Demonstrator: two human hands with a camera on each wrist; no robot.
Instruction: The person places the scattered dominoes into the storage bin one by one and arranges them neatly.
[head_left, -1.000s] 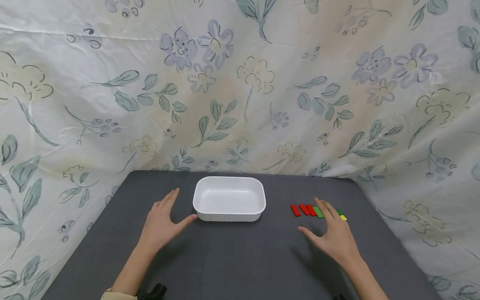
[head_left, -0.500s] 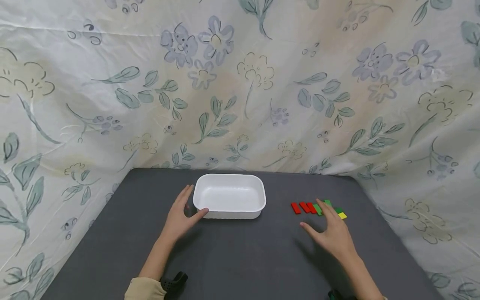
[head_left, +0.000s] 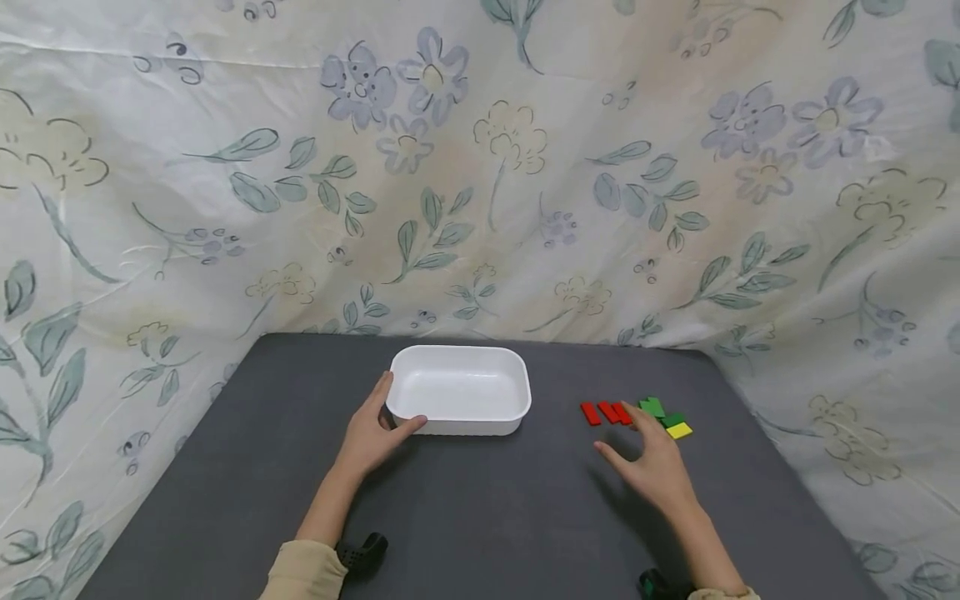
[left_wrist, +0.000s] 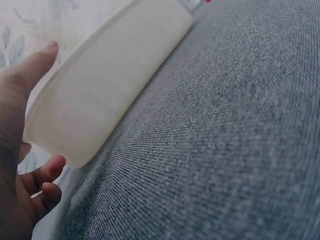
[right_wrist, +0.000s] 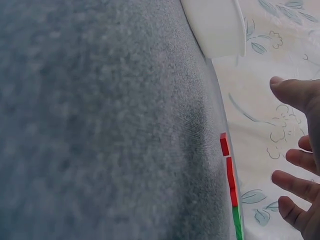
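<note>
A white rectangular plastic container (head_left: 468, 427) stands at the back of the table. My left hand (head_left: 369, 440) is at its left end, thumb by the front rim and fingers by the left side. In the left wrist view its fingers are loosely bent near the corner of the container wall (left_wrist: 107, 75); firm contact cannot be made out. My right hand (head_left: 658, 471) hovers with spread fingers just in front of small flat blocks: red blocks (head_left: 590, 413), light green blocks (head_left: 652, 407), a dark green block (head_left: 672, 420) and a yellow block (head_left: 679, 431). It holds nothing.
The dark grey table covering (head_left: 480, 508) runs under everything. A flowered curtain (head_left: 480, 183) hangs behind and along both sides of the table. Each wrist carries a black strap device (head_left: 363, 554).
My left hand has moved right, up to the container's left end. The right hand has shifted slightly left, uncovering more of the green and yellow blocks. Container and blocks stay put.
</note>
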